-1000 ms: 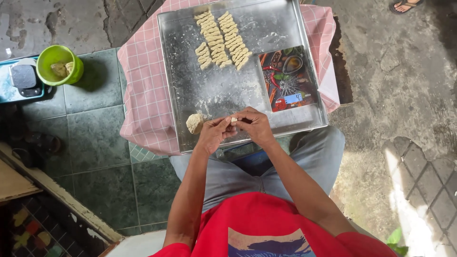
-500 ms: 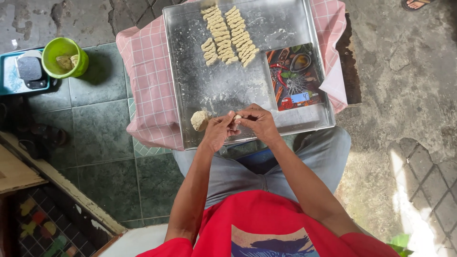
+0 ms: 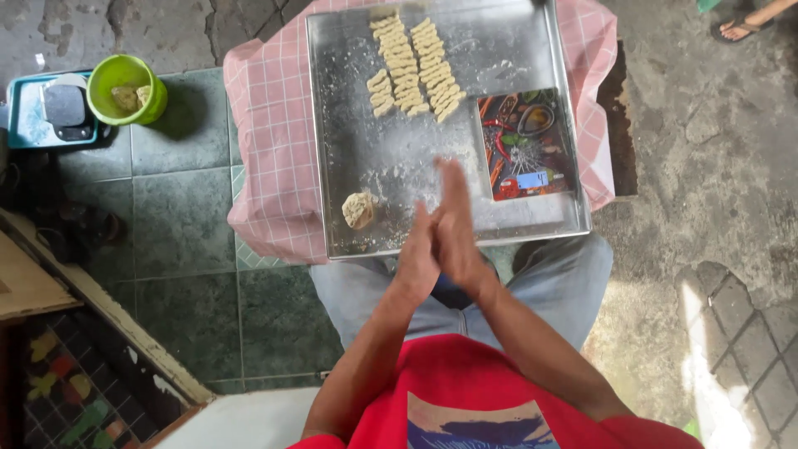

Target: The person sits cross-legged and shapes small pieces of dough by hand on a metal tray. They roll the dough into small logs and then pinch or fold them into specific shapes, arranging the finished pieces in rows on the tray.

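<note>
Two bare hands meet palm against palm above the near edge of a large metal baking tray (image 3: 499, 58). Left hand (image 3: 418, 254) and right hand (image 3: 453, 224) are pressed flat together, fingers stretched out and pointing toward the far side. Whatever lies between the palms is hidden, so it is impossible to tell whether any dough is being rolled there.

Just to the left of the hands, on the tray's near left corner, sits a rough lump of pale dough (image 3: 359, 209), apart from both hands. At the far end of the tray lie rows of small dough sticks (image 3: 411, 66). Each stick has its long axis running roughly left to right, while the rows themselves run from far to near, tilted slightly. The farthest sticks are cut off by the top edge of the view. Flour dusts the tray's bare metal.

On the tray's right side rests a flat rectangular board printed with spices (image 3: 525, 143), its long sides running far to near. The tray stands on a pink checked cloth (image 3: 270, 125).

Far left on the green tiled floor stands a green bowl (image 3: 126, 89) holding a few lumps of something pale, hard to identify. Beside it sits a blue tray with a dark item (image 3: 50, 112).
</note>
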